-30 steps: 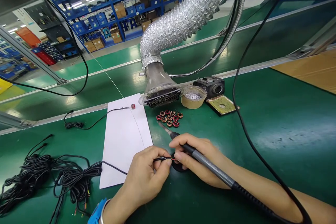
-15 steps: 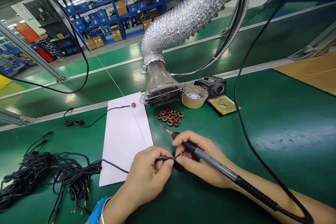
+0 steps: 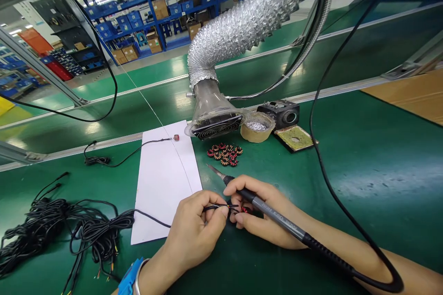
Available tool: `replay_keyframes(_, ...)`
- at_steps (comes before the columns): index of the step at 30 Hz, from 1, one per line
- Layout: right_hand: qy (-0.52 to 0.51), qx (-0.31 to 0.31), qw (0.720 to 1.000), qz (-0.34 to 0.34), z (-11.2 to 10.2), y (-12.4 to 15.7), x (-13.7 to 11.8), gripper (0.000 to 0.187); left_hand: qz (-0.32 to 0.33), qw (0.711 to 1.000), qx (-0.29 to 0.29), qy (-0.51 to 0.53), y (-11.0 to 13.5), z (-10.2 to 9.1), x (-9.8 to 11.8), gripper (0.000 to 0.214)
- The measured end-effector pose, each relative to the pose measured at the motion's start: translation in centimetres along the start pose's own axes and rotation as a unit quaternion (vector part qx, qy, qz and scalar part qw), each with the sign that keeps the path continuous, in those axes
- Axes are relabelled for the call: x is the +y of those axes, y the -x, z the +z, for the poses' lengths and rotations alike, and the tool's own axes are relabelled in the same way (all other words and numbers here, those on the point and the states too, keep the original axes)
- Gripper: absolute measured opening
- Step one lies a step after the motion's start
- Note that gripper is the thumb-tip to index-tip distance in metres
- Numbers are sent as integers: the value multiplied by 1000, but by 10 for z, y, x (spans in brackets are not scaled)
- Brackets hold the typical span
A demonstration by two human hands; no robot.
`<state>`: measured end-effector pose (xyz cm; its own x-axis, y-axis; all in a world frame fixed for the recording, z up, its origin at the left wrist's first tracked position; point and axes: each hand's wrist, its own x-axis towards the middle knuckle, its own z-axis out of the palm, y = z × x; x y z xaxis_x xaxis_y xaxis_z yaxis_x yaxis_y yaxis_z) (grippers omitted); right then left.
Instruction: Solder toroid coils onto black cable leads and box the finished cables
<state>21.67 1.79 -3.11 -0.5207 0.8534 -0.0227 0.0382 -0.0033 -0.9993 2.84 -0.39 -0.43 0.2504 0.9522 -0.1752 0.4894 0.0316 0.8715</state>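
Observation:
Thumb and fingers of my left hand [image 3: 199,226] pinch a thin black cable [image 3: 152,218], its split wire ends pointing right. My right hand [image 3: 266,207] is closed around a soldering iron [image 3: 277,217], whose bare tip points up and left over the bench. The right thumb and fingertips sit close beside the wire ends; whether they touch them I cannot tell. A small dark object with red parts [image 3: 245,210] lies behind the right fingers and is mostly hidden. Beyond the iron's tip is a cluster of red and orange wound ring coils [image 3: 224,154].
A white sheet [image 3: 162,170] bears a cable with a small red part [image 3: 176,138]. Bundled black cables [image 3: 93,226] lie at left. A fume extractor nozzle [image 3: 214,122] hangs over the bench, near a round tub [image 3: 256,128], a black iron stand [image 3: 282,113] and a yellow sponge [image 3: 296,138].
The soldering iron and right hand have shifted slightly left and up. The right thumb has drawn back a little from the wire ends, which show more now.

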Motion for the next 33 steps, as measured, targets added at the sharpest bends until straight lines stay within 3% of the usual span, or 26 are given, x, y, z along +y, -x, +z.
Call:
replay_keyframes(7, 14, 27, 1000, -3, 2, 0, 0, 29, -1, 999, 4, 52, 2, 5, 0, 19)
replay_keyframes(13, -43, 61, 996, -42, 5, 1, 4, 25, -7, 997, 20, 80, 2, 4, 1, 20)
replay_keyframes(19, 134, 120, 970, -163, 4, 2, 6, 26, -32, 994, 1, 100, 1, 5, 1, 20)
replay_keyframes(22, 184, 129, 956, -188, 3, 2, 8, 27, -33, 994, -6, 106, 0, 7, 0, 20)
replay_keyframes(28, 220, 128, 941, -224, 1, 5, 8, 33, -24, 995, -15, 92, 3, 7, -1, 18)
replay_keyframes(33, 167, 59, 959, -221, -6, 7, 5, 54, -4, 998, 9, 70, 5, 4, 1, 18)
